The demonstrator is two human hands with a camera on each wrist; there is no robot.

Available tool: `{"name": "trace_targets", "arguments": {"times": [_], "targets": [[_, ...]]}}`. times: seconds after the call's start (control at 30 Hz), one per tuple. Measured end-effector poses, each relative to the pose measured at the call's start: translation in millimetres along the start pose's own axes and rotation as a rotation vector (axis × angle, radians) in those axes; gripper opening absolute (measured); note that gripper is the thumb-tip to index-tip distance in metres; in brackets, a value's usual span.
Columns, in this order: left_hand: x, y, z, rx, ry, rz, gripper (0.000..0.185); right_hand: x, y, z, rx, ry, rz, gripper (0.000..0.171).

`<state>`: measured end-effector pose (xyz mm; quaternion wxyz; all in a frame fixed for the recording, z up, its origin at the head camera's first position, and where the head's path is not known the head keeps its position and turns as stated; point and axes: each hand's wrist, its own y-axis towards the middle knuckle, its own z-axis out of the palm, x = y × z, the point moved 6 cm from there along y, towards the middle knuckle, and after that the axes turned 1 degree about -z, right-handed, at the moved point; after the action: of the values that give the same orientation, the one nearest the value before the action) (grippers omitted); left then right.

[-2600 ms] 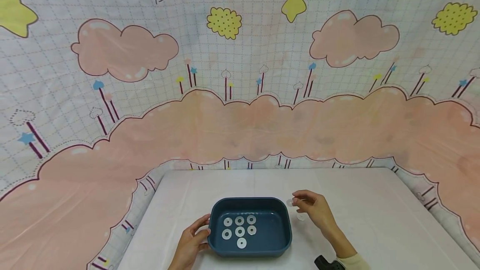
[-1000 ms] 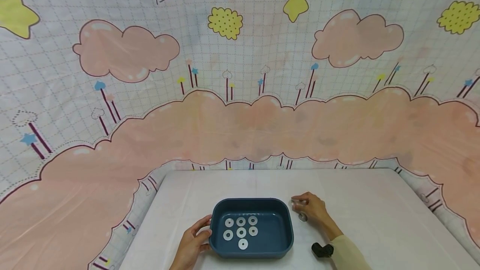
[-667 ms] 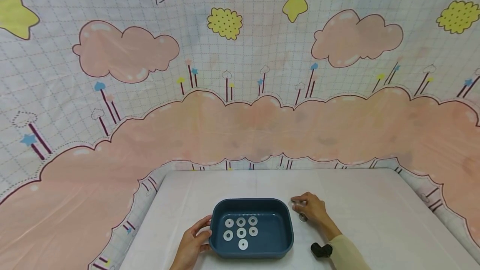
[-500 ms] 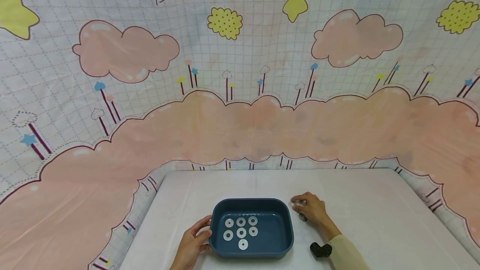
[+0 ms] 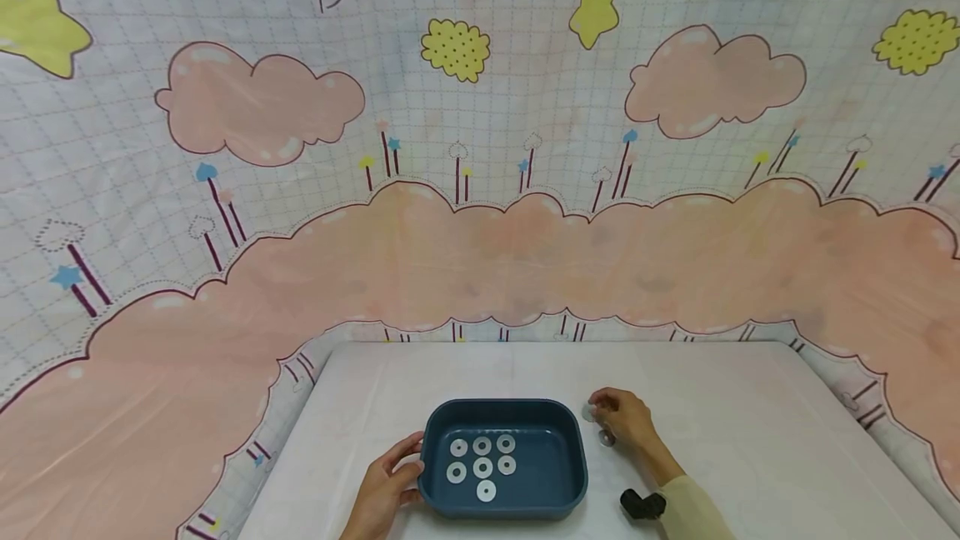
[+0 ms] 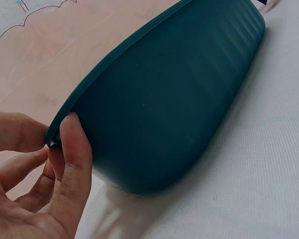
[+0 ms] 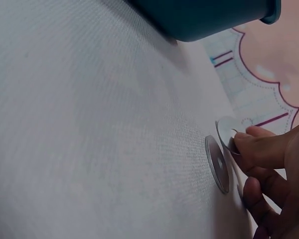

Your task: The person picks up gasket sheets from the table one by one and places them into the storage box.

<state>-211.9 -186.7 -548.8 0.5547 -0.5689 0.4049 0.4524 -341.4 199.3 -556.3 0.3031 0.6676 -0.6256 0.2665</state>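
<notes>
From my remote seat I see a desk (image 5: pixel 720 407) covered in plain white cloth. Behind and around it hangs a backdrop sheet (image 5: pixel 480 232) printed with pink clouds, yellow stars and small blue stars on stalks over a pale grid. A small black object (image 5: pixel 642 504) sits near the desk's front edge.

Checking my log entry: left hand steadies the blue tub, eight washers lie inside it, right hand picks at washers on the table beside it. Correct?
Not quite: the head view shows seven washers in the blue tub, not eight. The left hand does grip its rim, and the right hand touches washers on the table.
</notes>
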Motion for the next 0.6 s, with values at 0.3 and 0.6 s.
{"name": "trace_targets", "arguments": {"times": [0.3,0.6], "targets": [[1.0,0.9,-0.4,0.023,0.001,-0.003,0.055,0.9,-6.1,-8.1,-0.019,0.107,0.006,0.011],[0.0,1.0,-0.3,0.021,0.010,0.001,0.055,1.8,-13.9,-23.3,-0.053,0.134,0.019,0.011]]}}
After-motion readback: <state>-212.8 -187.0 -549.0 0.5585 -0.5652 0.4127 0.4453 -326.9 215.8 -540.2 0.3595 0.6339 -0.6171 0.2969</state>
